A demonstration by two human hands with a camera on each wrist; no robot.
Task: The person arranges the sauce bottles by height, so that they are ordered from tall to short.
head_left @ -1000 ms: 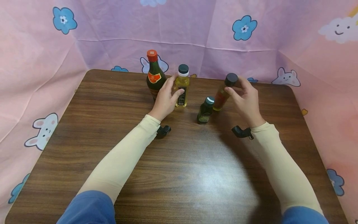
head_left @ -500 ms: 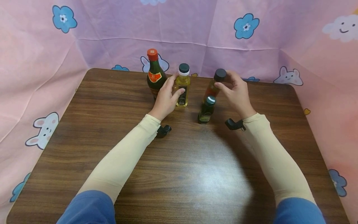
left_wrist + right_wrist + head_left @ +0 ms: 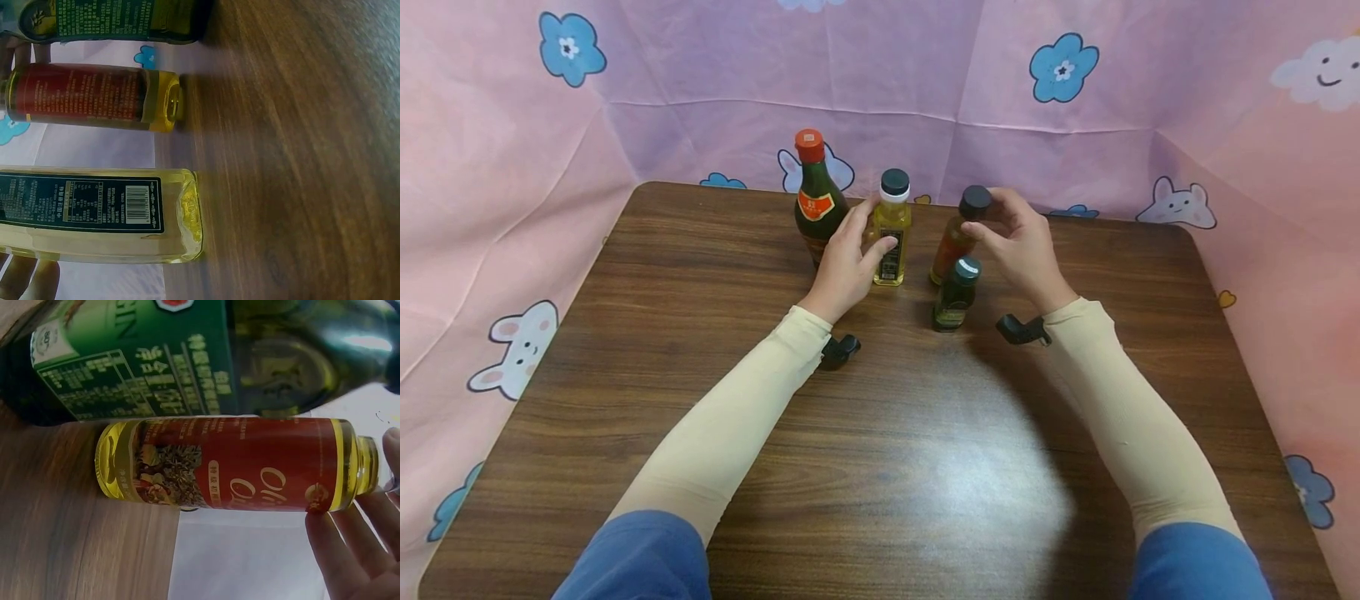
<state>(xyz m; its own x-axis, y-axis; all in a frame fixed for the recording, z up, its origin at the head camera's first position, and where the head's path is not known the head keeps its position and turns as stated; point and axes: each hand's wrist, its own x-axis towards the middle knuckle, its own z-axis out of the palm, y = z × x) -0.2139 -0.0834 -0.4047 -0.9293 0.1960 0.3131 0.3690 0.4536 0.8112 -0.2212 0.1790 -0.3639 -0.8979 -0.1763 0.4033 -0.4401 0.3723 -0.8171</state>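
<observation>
My left hand (image 3: 846, 267) holds a clear bottle of yellow oil (image 3: 891, 250) with a dark cap, thumb in front and fingers behind. That bottle stands upright, its back label and barcode showing in the left wrist view. My right hand (image 3: 1022, 250) pinches a red-labelled olive oil bottle (image 3: 250, 465) near its neck, just under the black cap (image 3: 975, 200). In front of it stands a smaller dark green bottle (image 3: 955, 304), which overlaps it in the head view. A tall dark bottle with a red cap (image 3: 810, 146) stands left of the clear one, partly hidden by my left hand.
The brown wooden table (image 3: 880, 467) has its back edge close behind the bottles. A patterned pink and purple cloth (image 3: 910, 75) hangs at the back and sides. Black wrist-camera mounts (image 3: 1021, 329) stick out under both wrists.
My right hand has moved left with the red-labelled bottle, bringing it behind the small green bottle and nearer the clear one. The left hand has stayed on the clear bottle.
</observation>
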